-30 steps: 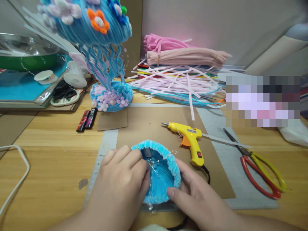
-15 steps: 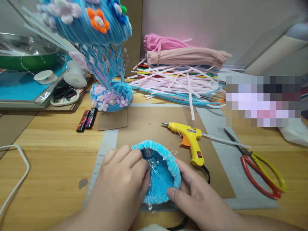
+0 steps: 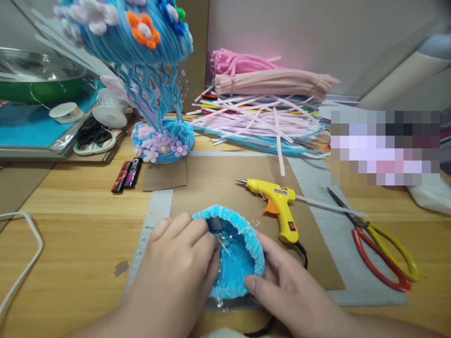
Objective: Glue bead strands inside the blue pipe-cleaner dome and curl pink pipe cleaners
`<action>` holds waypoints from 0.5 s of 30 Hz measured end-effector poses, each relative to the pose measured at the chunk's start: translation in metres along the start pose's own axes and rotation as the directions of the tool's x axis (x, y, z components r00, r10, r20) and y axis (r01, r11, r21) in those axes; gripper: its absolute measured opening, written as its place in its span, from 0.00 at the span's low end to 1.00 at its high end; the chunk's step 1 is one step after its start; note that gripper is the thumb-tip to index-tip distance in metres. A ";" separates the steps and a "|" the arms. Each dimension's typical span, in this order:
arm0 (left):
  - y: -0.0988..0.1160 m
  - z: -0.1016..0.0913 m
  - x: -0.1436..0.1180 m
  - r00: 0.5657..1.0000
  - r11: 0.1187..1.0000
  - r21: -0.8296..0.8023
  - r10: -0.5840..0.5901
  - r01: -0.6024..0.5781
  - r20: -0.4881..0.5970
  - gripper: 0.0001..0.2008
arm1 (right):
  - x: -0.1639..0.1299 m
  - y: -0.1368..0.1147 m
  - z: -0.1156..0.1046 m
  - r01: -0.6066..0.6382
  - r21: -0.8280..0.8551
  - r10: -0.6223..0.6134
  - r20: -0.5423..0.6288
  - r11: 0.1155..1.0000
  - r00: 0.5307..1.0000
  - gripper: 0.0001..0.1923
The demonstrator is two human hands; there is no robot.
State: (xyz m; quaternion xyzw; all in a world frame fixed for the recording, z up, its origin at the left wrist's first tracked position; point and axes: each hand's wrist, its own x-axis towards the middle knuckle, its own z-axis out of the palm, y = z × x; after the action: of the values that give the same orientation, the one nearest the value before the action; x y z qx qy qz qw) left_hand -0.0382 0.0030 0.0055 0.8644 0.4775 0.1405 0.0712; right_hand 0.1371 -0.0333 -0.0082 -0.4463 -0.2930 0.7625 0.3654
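Note:
A blue fuzzy pipe-cleaner bowl (image 3: 234, 270) is held at the front of the mat, its hollow side facing me. My right hand (image 3: 285, 281) grips its right rim, thumb inside and fingers behind. At the left rim my left hand (image 3: 185, 253) is closed with curled fingers; whatever its fingertips pinch is hidden. Clear beads (image 3: 219, 302) on a thread hang over the front edge, and more beads and a thin wire lie inside the bowl. A yellow glue gun (image 3: 278, 202) lies on the cardboard just beyond.
Red-and-yellow scissors (image 3: 384, 253) lie at the right. Behind stand a blue pipe-cleaner jellyfish (image 3: 162, 136) with flowers and piles of pipe cleaners (image 3: 260, 117). Two batteries (image 3: 127, 176) rest left of the cardboard (image 3: 207, 188). Thread spools (image 3: 109, 116) and a green bowl (image 3: 42, 89) are at the back left.

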 end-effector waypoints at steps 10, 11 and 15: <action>0.000 0.000 -0.001 1.000 1.000 0.006 -0.009 0.009 0.006 0.09 | 0.000 -0.002 -0.002 -0.005 -0.089 0.007 0.021 0.996 1.000 0.29; 0.000 0.000 -0.001 1.000 1.000 0.001 -0.009 0.009 0.004 0.08 | 0.001 -0.001 -0.002 -0.005 -0.086 0.007 0.024 0.996 1.000 0.29; 0.000 0.000 -0.001 1.000 1.000 -0.001 -0.006 0.006 -0.002 0.09 | 0.001 0.000 -0.002 -0.006 -0.040 0.007 0.024 0.999 1.000 0.28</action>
State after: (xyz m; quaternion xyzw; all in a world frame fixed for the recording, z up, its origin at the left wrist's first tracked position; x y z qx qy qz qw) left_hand -0.0381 0.0023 0.0052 0.8629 0.4800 0.1414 0.0715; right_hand 0.1389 -0.0322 -0.0091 -0.4451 -0.3109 0.7633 0.3502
